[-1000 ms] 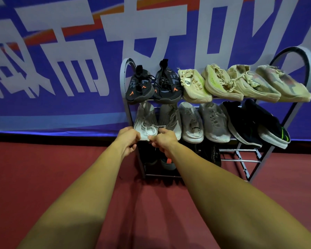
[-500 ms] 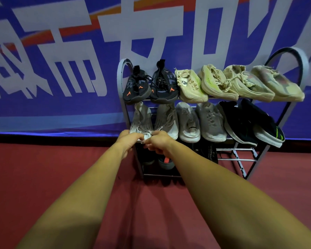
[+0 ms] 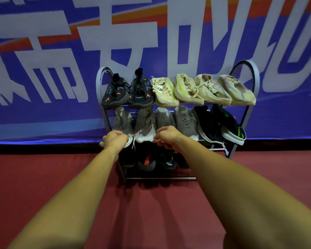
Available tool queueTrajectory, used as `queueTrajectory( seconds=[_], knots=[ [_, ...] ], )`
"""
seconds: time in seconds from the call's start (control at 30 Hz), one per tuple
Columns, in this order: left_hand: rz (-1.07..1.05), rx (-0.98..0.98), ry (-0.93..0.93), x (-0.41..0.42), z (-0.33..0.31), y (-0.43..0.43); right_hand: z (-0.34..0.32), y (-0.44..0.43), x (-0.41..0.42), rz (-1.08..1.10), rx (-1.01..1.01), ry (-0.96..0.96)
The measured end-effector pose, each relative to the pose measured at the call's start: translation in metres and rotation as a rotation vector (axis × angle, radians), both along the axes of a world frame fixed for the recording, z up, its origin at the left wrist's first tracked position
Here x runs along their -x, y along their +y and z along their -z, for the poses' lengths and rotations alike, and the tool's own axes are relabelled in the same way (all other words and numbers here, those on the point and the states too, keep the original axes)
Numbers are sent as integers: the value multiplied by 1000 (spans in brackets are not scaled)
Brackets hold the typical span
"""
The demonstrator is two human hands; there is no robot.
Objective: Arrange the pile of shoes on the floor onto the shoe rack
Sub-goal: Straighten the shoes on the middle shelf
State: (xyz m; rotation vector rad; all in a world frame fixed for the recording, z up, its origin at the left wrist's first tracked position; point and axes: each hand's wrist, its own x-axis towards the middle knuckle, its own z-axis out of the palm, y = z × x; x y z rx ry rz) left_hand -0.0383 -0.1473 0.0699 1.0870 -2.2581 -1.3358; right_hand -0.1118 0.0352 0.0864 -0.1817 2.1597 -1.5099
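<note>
Against a blue banner (image 3: 43, 119), on the red floor (image 3: 43, 177): a three-tier metal shoe rack (image 3: 98, 87), loaded with shoes. Along the top tier, a black pair with orange marks (image 3: 115, 95) at the left, then four beige sneakers (image 3: 187, 90). Along the middle tier, four grey knit sneakers (image 3: 144, 124), then a black pair with green accents (image 3: 232, 126) at the right. Down on the bottom tier, dark shoes (image 3: 147, 161) in shadow, hard to tell apart. Left hand (image 3: 115, 141) at the leftmost grey sneaker (image 3: 122, 121), fingers curled round its white toe, with a loose lace (image 3: 134, 143) dangling just beside. Right hand (image 3: 167, 137) apart from the left, in front of the third grey sneaker (image 3: 164, 116), fingers curled in tight. Whether holding anything, cannot tell. Both forearms stretched out over the floor toward the middle tier.
</note>
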Motion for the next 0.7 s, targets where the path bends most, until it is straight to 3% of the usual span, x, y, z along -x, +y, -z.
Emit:
queueTrajectory(
  seconds=[0.23, 0.5, 0.6, 0.7],
  knots=[
    [159, -40, 51, 10, -3, 37, -5, 35, 1, 31, -54, 56],
    [380, -20, 87, 27, -9, 76, 2, 60, 12, 4, -273, 210],
    [458, 84, 10, 36, -6, 81, 5, 63, 16, 11, -329, 240],
    [534, 359, -106, 41, -2, 86, 9, 62, 21, -2, -365, 242]
  ],
)
